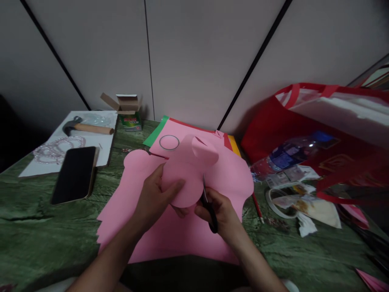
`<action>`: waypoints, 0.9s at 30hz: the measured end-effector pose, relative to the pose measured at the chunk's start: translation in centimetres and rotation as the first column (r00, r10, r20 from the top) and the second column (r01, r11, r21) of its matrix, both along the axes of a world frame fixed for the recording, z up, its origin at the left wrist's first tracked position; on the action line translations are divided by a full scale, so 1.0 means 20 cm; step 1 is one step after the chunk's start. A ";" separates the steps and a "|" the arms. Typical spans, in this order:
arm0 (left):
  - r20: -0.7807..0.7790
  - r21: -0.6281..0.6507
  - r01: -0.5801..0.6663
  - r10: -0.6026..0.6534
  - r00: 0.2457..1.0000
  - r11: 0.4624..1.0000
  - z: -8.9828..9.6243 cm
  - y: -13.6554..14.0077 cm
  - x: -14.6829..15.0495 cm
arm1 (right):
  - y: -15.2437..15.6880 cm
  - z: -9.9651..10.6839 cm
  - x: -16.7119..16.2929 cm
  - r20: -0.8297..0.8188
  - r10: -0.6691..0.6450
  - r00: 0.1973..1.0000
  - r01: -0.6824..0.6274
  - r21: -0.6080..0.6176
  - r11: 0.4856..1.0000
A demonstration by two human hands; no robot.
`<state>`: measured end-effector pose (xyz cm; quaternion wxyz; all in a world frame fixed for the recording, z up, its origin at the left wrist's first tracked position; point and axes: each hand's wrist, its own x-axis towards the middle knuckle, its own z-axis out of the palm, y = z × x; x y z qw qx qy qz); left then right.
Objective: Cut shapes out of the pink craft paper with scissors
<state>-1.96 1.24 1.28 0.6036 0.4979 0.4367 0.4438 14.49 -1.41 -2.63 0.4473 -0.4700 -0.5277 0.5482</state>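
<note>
My left hand (162, 190) grips a piece of pink paper (185, 178) with a rounded, cut edge, thumb on top and fingers beneath. In my right hand (220, 209) is a pair of scissors (209, 211) with dark handles. Their blades point away from me and meet the paper's right edge. A curled strip of the same paper (206, 152) rises beyond the blades. Beneath both hands lie large pink sheets (179, 239), several with curved outlines. Past them, a thin dark ring (169, 142) rests on a pink sheet.
On the left, a phone (74, 174) touches a white board (106, 142) bearing a hammer (88, 127) and beads (60, 150). An opened small box (130, 119) stands behind. At right are a red bag (273, 117), a plastic bottle (282, 156), a tape roll (278, 205) and a red pencil (257, 207).
</note>
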 end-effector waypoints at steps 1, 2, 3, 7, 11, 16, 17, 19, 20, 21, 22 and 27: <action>0.000 -0.002 0.000 0.000 1.000 1.000 0.00 0.00 0.00 | 0.00 0.00 0.00 0.000 -0.002 1.000 0.002 0.000 1.000; 0.000 -0.003 -0.001 0.001 1.000 1.000 0.00 0.00 0.00 | 0.00 0.00 0.00 0.002 -0.003 1.000 0.003 -0.002 1.000; 0.002 -0.004 -0.001 0.001 1.000 1.000 0.00 0.00 0.00 | 0.00 -0.01 0.00 0.006 -0.004 1.000 0.004 -0.005 1.000; 0.008 -0.001 -0.002 0.002 1.000 1.000 0.00 0.00 0.00 | 0.00 -0.01 0.00 0.019 0.000 1.000 0.000 -0.006 1.000; 0.000 -0.005 0.000 0.000 1.000 1.000 0.00 0.00 -0.01 | 0.00 -0.02 0.00 -0.019 0.013 1.000 -0.012 0.006 1.000; -0.011 -0.015 -0.010 0.010 1.000 1.000 0.00 0.01 0.00 | 0.00 -0.01 0.00 -0.037 0.021 0.999 -0.021 0.000 1.000; -0.010 -0.015 -0.007 0.007 1.000 1.000 0.00 0.01 0.00 | 0.00 -0.01 0.00 -0.033 0.023 0.999 -0.023 0.000 1.000; -0.002 -0.019 0.000 0.000 1.000 1.000 0.00 0.01 -0.01 | 0.00 -0.01 0.00 -0.021 0.026 0.999 -0.026 -0.002 1.000; 0.005 -0.020 0.002 -0.002 1.000 1.000 0.00 0.01 -0.01 | 0.00 -0.01 0.00 -0.012 0.026 1.000 -0.026 -0.003 1.000; 0.010 -0.020 0.002 -0.002 1.000 1.000 0.00 0.01 -0.01 | 0.00 -0.01 0.00 -0.002 0.024 1.000 -0.024 -0.002 1.000; 0.014 -0.019 0.002 -0.002 1.000 1.000 0.00 0.01 -0.01 | 0.00 -0.01 0.00 0.008 0.022 1.000 -0.022 0.002 1.000; 0.024 -0.014 0.003 -0.003 1.000 1.000 0.01 0.01 -0.01 | 0.00 -0.02 0.00 0.009 0.023 1.000 -0.023 -0.007 1.000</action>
